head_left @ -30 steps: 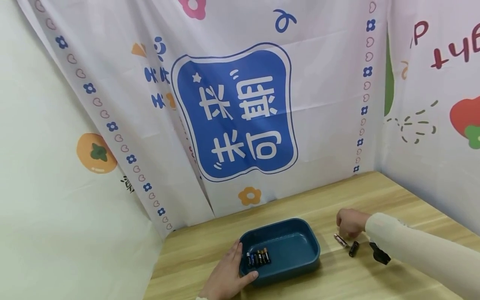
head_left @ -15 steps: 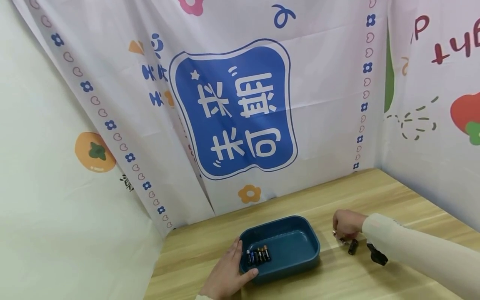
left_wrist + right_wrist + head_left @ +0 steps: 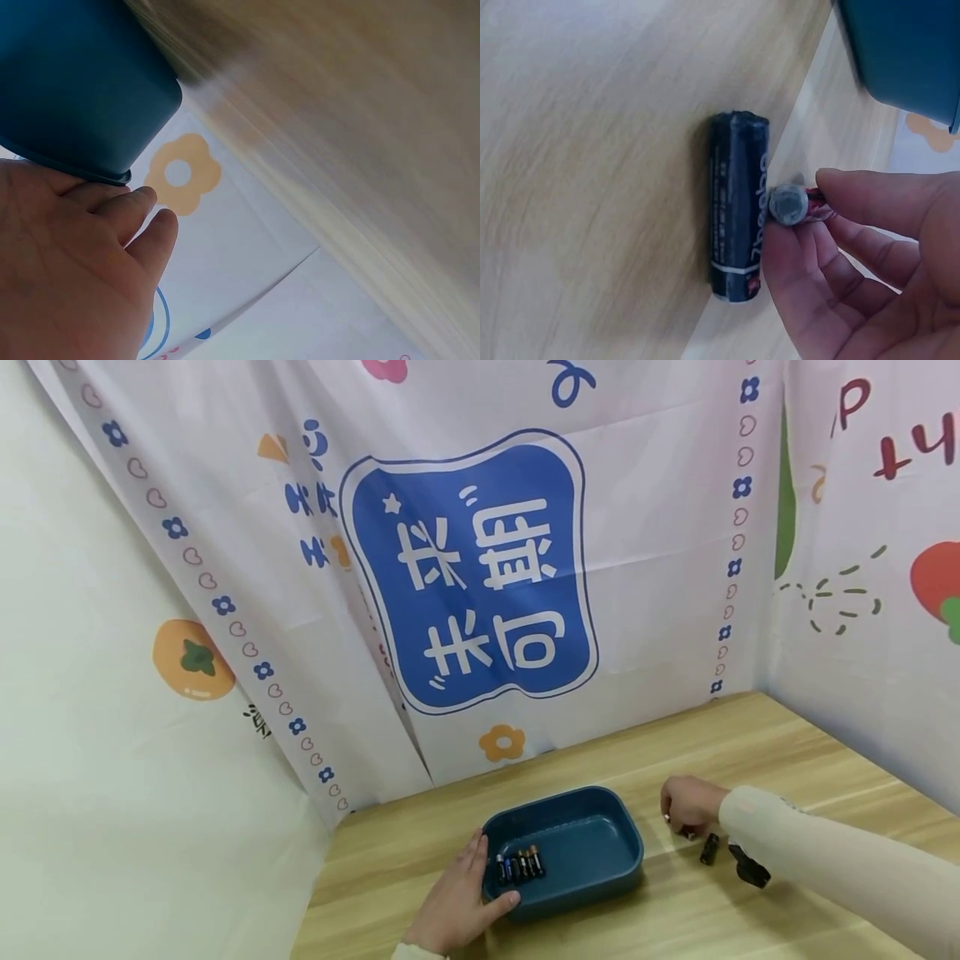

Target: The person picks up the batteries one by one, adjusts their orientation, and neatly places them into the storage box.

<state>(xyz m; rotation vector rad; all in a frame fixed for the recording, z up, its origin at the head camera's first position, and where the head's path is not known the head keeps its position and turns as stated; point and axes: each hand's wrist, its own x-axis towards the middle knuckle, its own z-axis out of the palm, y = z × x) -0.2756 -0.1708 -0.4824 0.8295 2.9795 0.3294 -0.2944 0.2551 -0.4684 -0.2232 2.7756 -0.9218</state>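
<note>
My right hand (image 3: 692,802) pinches a red battery (image 3: 799,205) between thumb and fingers, its flat silver end toward the right wrist camera. Beside it a black battery (image 3: 739,206) with white lettering lies on the table, seen also as a small dark battery (image 3: 709,849) in the head view. At the left end of a dark teal tray (image 3: 562,906), my left hand (image 3: 457,893) rests with thumb and fingers extended against the wall. Several batteries (image 3: 519,865) lie side by side in the tray's left part. In the left wrist view the left hand (image 3: 75,255) touches the tray's rim.
The wood-patterned table (image 3: 645,935) carries the tray and the loose battery. A printed cloth (image 3: 660,568) hangs behind it, with further cloth on both sides. A black device (image 3: 748,866) sits under the right wrist.
A second ago the red battery lay on the table beside the right hand. The right hand has moved slightly left and now pinches it. The left hand stays at the tray.
</note>
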